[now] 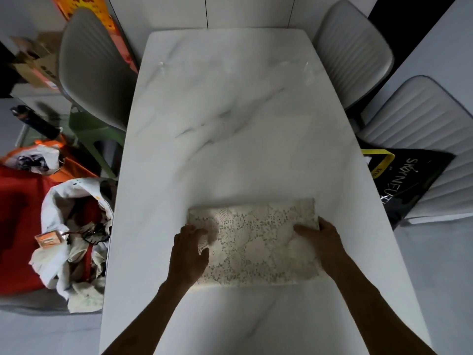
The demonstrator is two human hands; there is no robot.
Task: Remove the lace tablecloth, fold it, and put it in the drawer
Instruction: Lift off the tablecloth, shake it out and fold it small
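The cream lace tablecloth (253, 239) lies folded into a flat rectangle on the near half of the white marble table (230, 111). My left hand (189, 252) rests on the cloth's left end, fingers curled around its edge. My right hand (322, 239) grips the right end, thumb on top and fingers at the edge. No drawer is in view.
Grey chairs stand at the left (94, 67) and right (353, 52), with a white ribbed chair (430, 139) holding a black bag (407, 180). On the floor at the left lie a white bag of clutter (74, 234), red and orange bags (18, 226) and cardboard boxes (35, 62).
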